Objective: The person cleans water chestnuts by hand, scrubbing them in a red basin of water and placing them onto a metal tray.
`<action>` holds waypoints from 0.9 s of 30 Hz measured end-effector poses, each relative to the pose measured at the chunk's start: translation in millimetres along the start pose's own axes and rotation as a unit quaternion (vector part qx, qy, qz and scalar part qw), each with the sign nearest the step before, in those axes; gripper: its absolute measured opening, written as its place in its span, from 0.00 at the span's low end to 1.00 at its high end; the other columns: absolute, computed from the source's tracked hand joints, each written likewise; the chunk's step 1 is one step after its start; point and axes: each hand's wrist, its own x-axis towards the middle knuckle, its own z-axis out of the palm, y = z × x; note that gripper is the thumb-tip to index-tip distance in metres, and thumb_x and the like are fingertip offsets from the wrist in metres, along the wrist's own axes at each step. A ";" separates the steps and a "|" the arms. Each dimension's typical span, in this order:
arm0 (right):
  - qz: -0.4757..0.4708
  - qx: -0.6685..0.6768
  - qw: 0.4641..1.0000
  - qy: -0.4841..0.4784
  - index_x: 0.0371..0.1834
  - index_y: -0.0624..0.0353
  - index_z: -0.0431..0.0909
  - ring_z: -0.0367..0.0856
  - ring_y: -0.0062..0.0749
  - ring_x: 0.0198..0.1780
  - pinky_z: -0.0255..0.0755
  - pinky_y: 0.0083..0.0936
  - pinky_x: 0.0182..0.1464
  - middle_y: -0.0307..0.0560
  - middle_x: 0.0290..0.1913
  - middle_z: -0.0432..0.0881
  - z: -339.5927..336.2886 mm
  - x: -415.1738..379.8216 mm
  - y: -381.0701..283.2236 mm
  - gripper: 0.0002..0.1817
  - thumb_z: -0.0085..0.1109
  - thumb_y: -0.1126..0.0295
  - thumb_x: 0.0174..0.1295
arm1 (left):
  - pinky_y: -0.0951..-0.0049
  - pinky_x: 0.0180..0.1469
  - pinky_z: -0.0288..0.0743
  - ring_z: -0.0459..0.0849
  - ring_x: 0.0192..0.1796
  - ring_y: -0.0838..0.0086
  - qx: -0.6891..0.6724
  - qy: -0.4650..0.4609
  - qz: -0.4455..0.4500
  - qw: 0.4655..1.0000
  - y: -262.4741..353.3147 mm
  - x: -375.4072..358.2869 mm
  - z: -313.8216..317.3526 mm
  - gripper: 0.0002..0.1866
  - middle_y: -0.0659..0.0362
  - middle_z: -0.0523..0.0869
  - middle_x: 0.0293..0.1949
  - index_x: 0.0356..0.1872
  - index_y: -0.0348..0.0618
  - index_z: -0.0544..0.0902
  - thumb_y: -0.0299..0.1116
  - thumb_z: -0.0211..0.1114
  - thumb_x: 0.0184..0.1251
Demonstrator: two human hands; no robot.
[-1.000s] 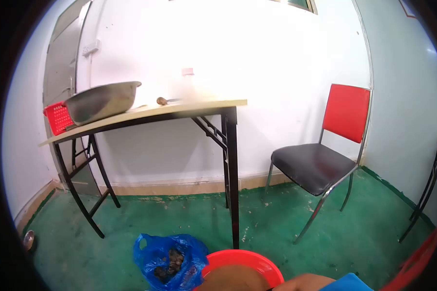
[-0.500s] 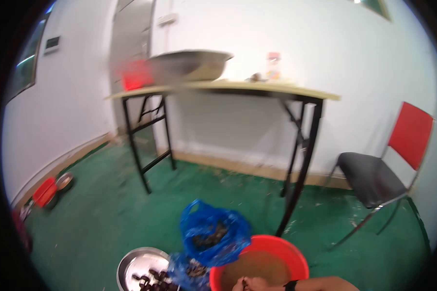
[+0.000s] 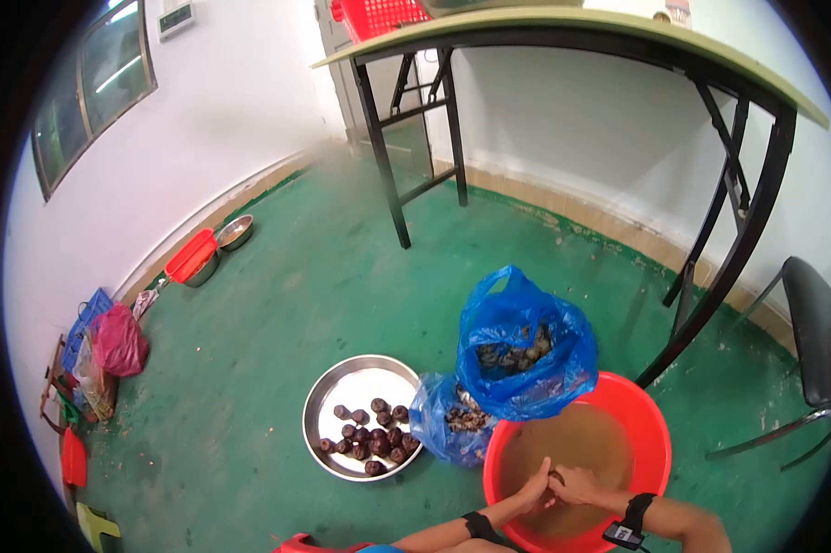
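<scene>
The red basin [image 3: 577, 452] of muddy brown water sat at 5 o'clock in the view, and in it the left hand [image 3: 535, 487] and the right hand [image 3: 577, 484] met, fingers curled around something small that could not be made out. One second before, the head faced the table and chair; now it had tipped down, so the washing was fully in sight. At 9 o'clock from the basin lay the blue bags [image 3: 517, 355] and the steel bowl [image 3: 360, 429] of dark round pieces.
</scene>
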 end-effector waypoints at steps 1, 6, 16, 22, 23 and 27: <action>0.000 0.007 1.000 -0.007 0.32 0.61 0.71 0.77 0.50 0.31 0.68 0.39 0.37 0.52 0.23 0.78 7.5 -1.4 -0.6 0.19 0.37 0.56 0.56 | 0.78 0.15 0.57 0.67 0.14 0.73 0.005 -0.009 0.022 1.000 0.7 -3.8 2.6 0.34 0.61 0.69 0.12 0.16 0.45 0.70 0.64 0.29 0.58; 0.017 0.181 0.979 0.088 0.31 0.61 0.75 0.75 0.57 0.30 0.67 0.44 0.37 0.61 0.24 0.76 29.1 3.8 -3.8 0.22 0.34 0.55 0.57 | 0.79 0.16 0.59 0.67 0.15 0.79 -0.003 0.122 0.130 0.984 1.6 3.7 4.4 0.33 0.62 0.72 0.13 0.30 0.39 0.80 0.58 0.33 0.62; 0.022 0.228 0.964 0.134 0.25 0.64 0.70 0.73 0.57 0.28 0.66 0.45 0.36 0.62 0.25 0.75 14.5 -1.8 -22.6 0.20 0.28 0.63 0.59 | 0.79 0.17 0.59 0.67 0.15 0.80 0.093 0.193 0.141 0.966 -0.8 8.1 -1.6 0.28 0.63 0.73 0.15 0.33 0.41 0.81 0.51 0.36 0.64; -0.026 0.157 0.968 0.193 0.24 0.66 0.68 0.75 0.51 0.25 0.65 0.44 0.28 0.61 0.20 0.73 39.1 2.9 -11.4 0.18 0.29 0.64 0.60 | 0.75 0.16 0.62 0.71 0.18 0.79 0.083 0.210 0.194 0.955 -0.4 4.8 5.5 0.27 0.63 0.74 0.16 0.25 0.36 0.79 0.49 0.40 0.64; -0.037 0.143 0.967 0.208 0.24 0.67 0.68 0.75 0.49 0.25 0.66 0.42 0.27 0.59 0.19 0.74 41.0 2.5 -12.1 0.19 0.29 0.64 0.60 | 0.76 0.16 0.61 0.70 0.17 0.80 0.086 0.197 0.169 0.962 0.5 3.9 4.1 0.27 0.63 0.74 0.16 0.25 0.37 0.79 0.50 0.39 0.65; 0.074 0.398 0.898 0.171 0.23 0.66 0.72 0.76 0.45 0.23 0.68 0.36 0.28 0.55 0.16 0.73 12.6 -1.1 -27.9 0.20 0.30 0.65 0.60 | 0.81 0.10 0.52 0.62 0.09 0.79 -0.022 0.124 0.116 0.985 15.8 -4.4 13.3 0.26 0.64 0.68 0.09 0.20 0.44 0.73 0.52 0.37 0.64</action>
